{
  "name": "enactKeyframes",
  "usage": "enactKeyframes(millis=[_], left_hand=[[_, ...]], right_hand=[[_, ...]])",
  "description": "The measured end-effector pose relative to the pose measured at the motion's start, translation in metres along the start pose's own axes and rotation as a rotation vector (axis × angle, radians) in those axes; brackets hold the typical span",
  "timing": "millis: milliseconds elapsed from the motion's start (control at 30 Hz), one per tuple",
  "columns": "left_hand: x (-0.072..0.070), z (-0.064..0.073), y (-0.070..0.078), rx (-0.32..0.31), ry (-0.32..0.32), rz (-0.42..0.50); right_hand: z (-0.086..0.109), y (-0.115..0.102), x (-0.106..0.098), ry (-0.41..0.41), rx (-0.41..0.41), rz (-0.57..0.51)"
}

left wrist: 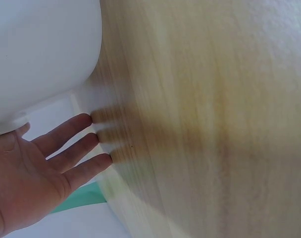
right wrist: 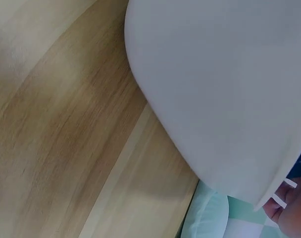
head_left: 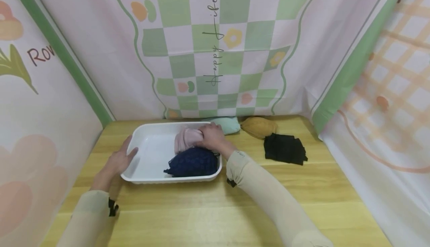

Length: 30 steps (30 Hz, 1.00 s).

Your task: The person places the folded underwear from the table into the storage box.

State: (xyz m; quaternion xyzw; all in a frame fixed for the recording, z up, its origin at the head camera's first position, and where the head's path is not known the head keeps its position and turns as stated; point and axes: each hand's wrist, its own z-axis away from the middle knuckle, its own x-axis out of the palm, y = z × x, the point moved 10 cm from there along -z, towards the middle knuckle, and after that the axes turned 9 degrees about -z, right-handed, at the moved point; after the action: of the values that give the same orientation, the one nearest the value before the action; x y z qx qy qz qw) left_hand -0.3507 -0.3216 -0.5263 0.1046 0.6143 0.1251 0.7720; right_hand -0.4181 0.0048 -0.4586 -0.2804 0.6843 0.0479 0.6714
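A white rectangular tray (head_left: pixel 151 179) lies on the wooden table. My left hand (head_left: pixel 117 160) is at its left end, thumb over the rim. In the left wrist view, the straight, spread fingers of that hand (left wrist: pixel 41 173) reach down to the tabletop outside the tray. Over the tray's far right part, my right hand (head_left: pixel 213 136) grips a folded pink garment (head_left: pixel 186 139), its fingertips partly hidden. Just nearer, a folded navy garment (head_left: pixel 193 162) with thin straps lies in the tray. The right wrist view shows mostly the tray's outer wall (right wrist: pixel 215 89), with part of the right hand (right wrist: pixel 294 213) at the rim.
Behind the tray's right end lies a mint folded item (head_left: pixel 230 124). A mustard-yellow folded item (head_left: pixel 259 127) and a black folded cloth (head_left: pixel 284 148) sit farther right on the table (head_left: pixel 188 213). Printed curtains (head_left: pixel 215 52) hang behind and along both sides.
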Motion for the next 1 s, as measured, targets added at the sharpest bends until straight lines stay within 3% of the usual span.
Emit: enactKeyframes(millis=[633,1000], left_hand=[[-0.004,0.004,0.004,0.018,0.032,-0.002],[-0.002,0.007,0.005,0.033,0.052,-0.026]], right_hand=[[0.008,0.016,-0.007,-0.014,0.062,-0.024],[0.018,0.015,-0.016,0.02,0.041,-0.154]])
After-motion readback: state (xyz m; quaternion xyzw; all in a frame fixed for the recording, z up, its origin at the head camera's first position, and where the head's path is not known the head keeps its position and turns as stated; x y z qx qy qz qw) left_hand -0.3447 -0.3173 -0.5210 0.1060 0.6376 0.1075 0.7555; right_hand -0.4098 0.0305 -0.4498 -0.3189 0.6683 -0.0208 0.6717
